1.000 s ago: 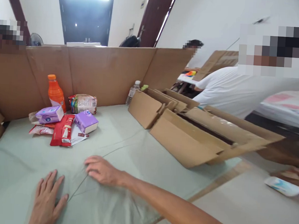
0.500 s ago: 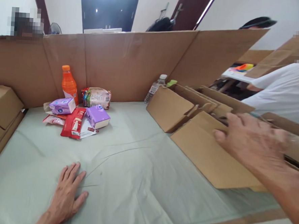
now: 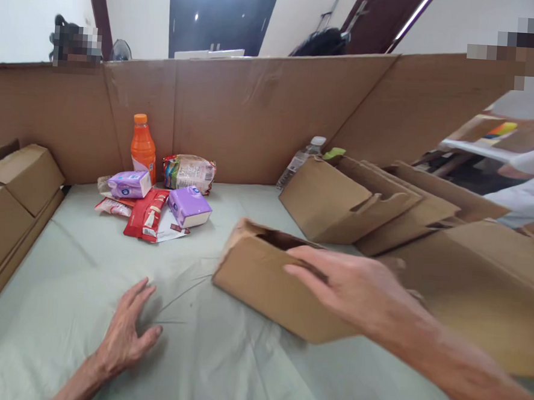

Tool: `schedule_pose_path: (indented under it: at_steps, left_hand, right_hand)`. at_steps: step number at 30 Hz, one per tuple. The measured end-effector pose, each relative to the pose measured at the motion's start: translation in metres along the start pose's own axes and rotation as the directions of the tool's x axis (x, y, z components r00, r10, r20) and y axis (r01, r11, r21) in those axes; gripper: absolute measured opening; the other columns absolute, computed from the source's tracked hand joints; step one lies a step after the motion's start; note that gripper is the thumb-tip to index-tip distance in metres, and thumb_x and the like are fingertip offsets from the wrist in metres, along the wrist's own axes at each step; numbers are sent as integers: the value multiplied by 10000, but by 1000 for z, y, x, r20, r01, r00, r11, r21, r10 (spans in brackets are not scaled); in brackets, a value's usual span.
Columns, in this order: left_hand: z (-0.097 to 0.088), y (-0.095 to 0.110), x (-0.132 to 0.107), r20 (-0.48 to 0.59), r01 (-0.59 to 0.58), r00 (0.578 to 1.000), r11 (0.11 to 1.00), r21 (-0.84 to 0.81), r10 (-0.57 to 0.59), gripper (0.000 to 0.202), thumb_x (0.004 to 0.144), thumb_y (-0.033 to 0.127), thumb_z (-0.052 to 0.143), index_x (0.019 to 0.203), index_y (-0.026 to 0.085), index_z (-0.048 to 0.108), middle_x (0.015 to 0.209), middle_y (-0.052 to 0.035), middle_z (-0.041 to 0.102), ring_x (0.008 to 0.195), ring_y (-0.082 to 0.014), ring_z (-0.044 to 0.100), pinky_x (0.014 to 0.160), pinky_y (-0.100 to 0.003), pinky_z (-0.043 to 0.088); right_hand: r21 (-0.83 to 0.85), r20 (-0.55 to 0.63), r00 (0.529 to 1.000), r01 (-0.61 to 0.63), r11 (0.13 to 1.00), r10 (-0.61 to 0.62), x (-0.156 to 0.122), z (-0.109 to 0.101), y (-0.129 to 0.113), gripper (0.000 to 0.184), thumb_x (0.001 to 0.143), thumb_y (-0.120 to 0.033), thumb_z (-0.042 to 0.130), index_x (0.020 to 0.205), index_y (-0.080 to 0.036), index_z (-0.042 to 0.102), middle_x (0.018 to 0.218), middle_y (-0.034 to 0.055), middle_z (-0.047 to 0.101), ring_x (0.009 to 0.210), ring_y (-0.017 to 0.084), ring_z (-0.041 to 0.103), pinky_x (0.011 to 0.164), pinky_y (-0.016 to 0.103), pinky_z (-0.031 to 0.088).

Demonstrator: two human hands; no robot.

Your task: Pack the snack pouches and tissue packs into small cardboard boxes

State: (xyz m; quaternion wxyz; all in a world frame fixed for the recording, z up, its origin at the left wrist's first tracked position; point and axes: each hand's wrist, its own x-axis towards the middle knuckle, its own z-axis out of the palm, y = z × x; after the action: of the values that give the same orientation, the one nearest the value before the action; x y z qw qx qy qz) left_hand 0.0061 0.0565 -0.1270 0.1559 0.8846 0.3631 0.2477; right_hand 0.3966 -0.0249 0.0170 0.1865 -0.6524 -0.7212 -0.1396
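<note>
A creased pale green cloth (image 3: 77, 309) covers the tabletop (image 3: 253, 202). On it lies a red packet (image 3: 145, 216). Left of that packet: a pink packet (image 3: 113, 207). Just right: a white packet (image 3: 171, 233) and a purple pack (image 3: 189, 207). Behind: an orange bottle (image 3: 143, 141) and a colourful pack (image 3: 189, 172). Well to its right: cartons (image 3: 327, 204). Whether the held box (image 3: 262, 278) touches the cloth is unclear.
</note>
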Motion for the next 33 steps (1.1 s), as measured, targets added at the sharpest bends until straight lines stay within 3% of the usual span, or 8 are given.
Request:
schedule_pose_path:
  at_steps: [4, 9, 14, 18, 21, 25, 30, 33]
  left_hand:
    - [-33, 30, 4, -137, -10, 990, 984, -177, -15, 651, 940, 310, 579, 1552, 265, 361, 1593, -182, 439, 1466, -359, 461, 1105, -555, 505]
    - [-72, 73, 18, -247, -200, 958, 956, -213, 146, 698, 902, 204, 553, 1566, 215, 337, 1615, -183, 391, 1513, -335, 377, 1178, -564, 419]
    - [-69, 88, 42, -236, -362, 920, 909, -209, 312, 588, 807, 73, 530, 1381, 198, 514, 1235, -116, 705, 1318, -276, 579, 1075, -504, 504]
    - [-56, 87, 49, -297, -390, 898, 899, -198, 324, 487, 729, 21, 494, 1166, 211, 598, 1012, -63, 747, 1043, -238, 698, 950, -475, 553]
    - [-55, 86, 46, -295, -391, 899, 897, -208, 323, 427, 713, 11, 509, 1075, 217, 605, 960, -49, 748, 1048, -241, 700, 955, -470, 547]
    - [-67, 85, 44, -197, -434, 896, 881, -191, 399, 398, 669, 57, 532, 1024, 223, 600, 1082, -78, 750, 1184, -278, 652, 1004, -490, 522]
    - [-93, 90, 60, 166, -503, 837, 853, -143, 521, 336, 618, 174, 549, 948, 227, 591, 1459, -110, 621, 1448, -355, 455, 1171, -588, 377]
    - [-100, 96, 72, 296, -526, 789, 841, -128, 539, 293, 650, 212, 597, 940, 236, 567, 1330, -93, 692, 1397, -330, 513, 1251, -559, 274]
  right_hand:
    - [183, 98, 973, 188, 965, -208, 18, -9, -79, 273, 1000, -219, 448, 886, -243, 694, 847, 37, 775, 699, 188, 726, 613, 297, 527]
    - [451, 334, 848, 239, 860, -411, 30, -23, -117, 276, 1037, -277, 477, 850, -239, 676, 754, 3, 726, 643, 176, 683, 589, 292, 493]
    - [564, 461, 775, 121, 817, -433, 38, -30, -106, 459, 1097, -345, 319, 931, -265, 739, 856, 4, 768, 745, 178, 714, 676, 295, 562]
    - [409, 400, 847, 178, 895, -351, 23, -17, -74, 420, 1066, -349, 365, 1158, -268, 766, 1215, 47, 768, 1102, 243, 727, 911, 372, 610]
    - [195, 373, 903, 147, 970, -212, 7, -7, -54, 447, 1037, -416, 401, 1270, -245, 743, 1452, 105, 638, 1078, 300, 742, 844, 446, 647]
    - [89, 324, 939, 91, 992, -115, -4, -1, -46, 498, 1038, -466, 387, 1350, -233, 699, 1590, 119, 491, 1048, 323, 748, 798, 471, 659]
    - [72, 308, 948, 66, 995, -86, -4, 7, -54, 498, 1024, -466, 435, 1410, -242, 655, 1629, 146, 427, 895, 299, 770, 717, 453, 660]
    - [60, 335, 937, 85, 995, -100, -1, 11, -59, 496, 1005, -464, 476, 1418, -247, 645, 1618, 157, 441, 845, 281, 775, 704, 447, 661]
